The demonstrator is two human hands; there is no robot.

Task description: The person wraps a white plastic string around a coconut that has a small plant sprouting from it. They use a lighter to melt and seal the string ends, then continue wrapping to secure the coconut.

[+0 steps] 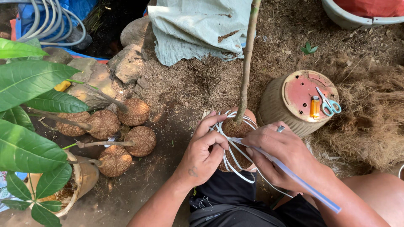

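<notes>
i see the upturned pot (281, 112) at right bearing scissors (329, 103); centre, the fibre root ball (236, 131) on my lap, wound in white strap (294, 175); left hand (203, 152) cups it, right hand (283, 154) grips strap

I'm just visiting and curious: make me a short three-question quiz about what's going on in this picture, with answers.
1. True or false: the scissors lie on top of the upturned pot.
2. What is wound around the root ball between the left hand and the right hand? A) wire mesh B) white plastic strap C) green tape
3. How many finished fibre-wrapped balls lie on the ground to the left?

Key
1. True; an orange lighter lies beside them.
2. B; the white plastic strap loops round the ball, and the right hand holds its free length.
3. Five.
</notes>
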